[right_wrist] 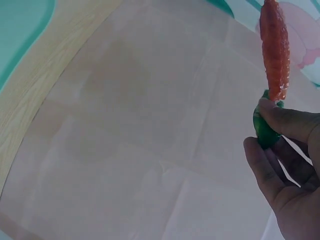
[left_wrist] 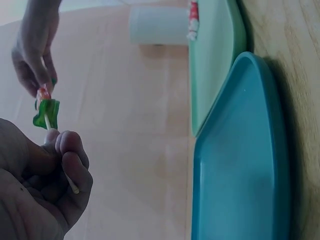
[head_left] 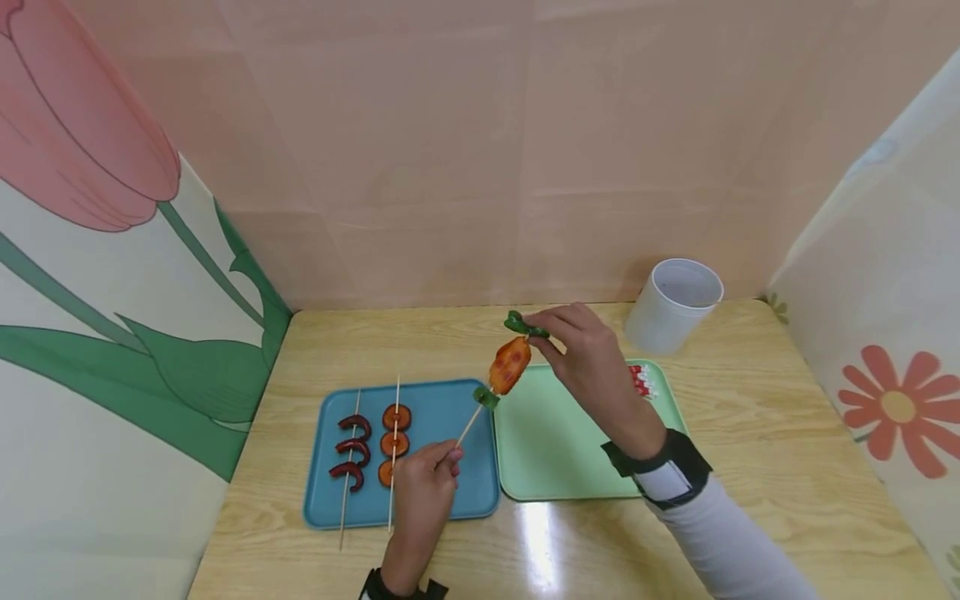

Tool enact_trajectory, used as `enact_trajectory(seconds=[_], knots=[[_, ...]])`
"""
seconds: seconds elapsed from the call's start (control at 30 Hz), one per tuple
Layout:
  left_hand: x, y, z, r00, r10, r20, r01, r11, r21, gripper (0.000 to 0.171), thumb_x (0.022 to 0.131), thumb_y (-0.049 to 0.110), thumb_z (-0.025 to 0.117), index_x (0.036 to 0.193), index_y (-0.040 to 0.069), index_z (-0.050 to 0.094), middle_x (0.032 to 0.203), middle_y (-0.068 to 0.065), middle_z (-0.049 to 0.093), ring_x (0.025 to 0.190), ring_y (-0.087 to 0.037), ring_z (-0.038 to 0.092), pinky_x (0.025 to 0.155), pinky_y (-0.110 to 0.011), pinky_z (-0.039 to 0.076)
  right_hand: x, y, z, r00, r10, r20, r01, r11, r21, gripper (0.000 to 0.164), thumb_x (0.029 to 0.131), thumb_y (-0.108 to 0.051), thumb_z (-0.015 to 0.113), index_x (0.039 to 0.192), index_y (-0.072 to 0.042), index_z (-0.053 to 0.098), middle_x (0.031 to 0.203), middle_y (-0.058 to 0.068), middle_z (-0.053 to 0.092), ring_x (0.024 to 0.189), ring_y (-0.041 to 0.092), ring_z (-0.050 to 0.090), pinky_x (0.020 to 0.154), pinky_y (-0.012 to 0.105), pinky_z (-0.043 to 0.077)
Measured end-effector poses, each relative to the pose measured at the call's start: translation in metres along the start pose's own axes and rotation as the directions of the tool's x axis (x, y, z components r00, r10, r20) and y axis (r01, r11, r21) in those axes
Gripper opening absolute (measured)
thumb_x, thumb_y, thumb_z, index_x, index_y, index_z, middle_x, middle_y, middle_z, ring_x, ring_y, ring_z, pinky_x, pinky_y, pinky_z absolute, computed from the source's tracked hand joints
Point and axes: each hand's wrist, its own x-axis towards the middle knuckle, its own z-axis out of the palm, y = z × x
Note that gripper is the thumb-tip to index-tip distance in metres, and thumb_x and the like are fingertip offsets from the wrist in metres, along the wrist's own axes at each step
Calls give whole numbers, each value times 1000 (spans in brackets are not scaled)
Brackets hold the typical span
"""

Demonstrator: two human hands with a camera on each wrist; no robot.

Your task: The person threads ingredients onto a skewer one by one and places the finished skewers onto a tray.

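My left hand point(head_left: 426, 492) grips the lower part of a thin wooden skewer point(head_left: 470, 425), which slants up to the right above the trays. Threaded on it are a small green piece point(head_left: 486, 397), like pepper, and a glossy orange-brown piece of toy meat point(head_left: 510, 365). At the top end my right hand point(head_left: 592, 367) pinches another green pepper-like piece point(right_wrist: 266, 125) between thumb and fingers, right against the meat. Whether the skewer's tip passes through that upper piece is hidden. In the left wrist view the stick's butt end point(left_wrist: 75, 190) pokes out below the curled fingers.
A blue tray point(head_left: 450, 396) at left holds a skewer of dark red curled pieces point(head_left: 352, 450) and one of round orange-brown slices point(head_left: 396, 443). Beside it, a green tray point(head_left: 555, 467) has red-and-white pieces point(head_left: 642, 380) in its far right corner. Behind stands a white cup point(head_left: 667, 312).
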Motion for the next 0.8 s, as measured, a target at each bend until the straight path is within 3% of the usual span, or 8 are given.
enact_trajectory(seconds=[0.23, 0.37, 0.57, 0.8], knots=[[-3, 1, 1, 997, -72, -22, 71, 997, -35, 12, 85, -8, 75, 89, 2, 81, 62, -4, 69, 48, 4, 57, 44, -13, 50, -2, -7, -6, 999, -35, 39, 35, 999, -6, 35, 80, 0, 85, 114, -3, 76, 109, 11, 72, 100, 26, 66, 77, 38, 64], [-6, 6, 4, 996, -79, -36, 77, 995, -63, 15, 85, -11, 73, 89, 1, 81, 63, -4, 69, 49, 2, 59, 44, -13, 50, -4, -10, -5, 999, -35, -5, 35, 999, -34, 34, 80, 1, 85, 113, -2, 77, 106, 12, 73, 96, 27, 67, 77, 38, 64], [-8, 10, 11, 998, -5, -68, -1, 996, -88, 21, 80, -18, 71, 88, -1, 81, 62, -5, 69, 51, -4, 61, 44, -12, 49, -6, -12, 1, 996, -36, -77, 32, 998, -53, 33, 78, 5, 85, 110, 0, 78, 102, 12, 75, 91, 28, 67, 75, 37, 64], [-6, 6, 11, 991, 79, -104, -82, 996, -27, 17, 79, -16, 74, 87, -3, 81, 64, -7, 71, 53, -7, 64, 47, -12, 50, -7, -9, 4, 996, -65, -64, 63, 997, -37, 34, 81, 7, 82, 114, 1, 76, 106, 13, 73, 94, 28, 66, 75, 37, 64]])
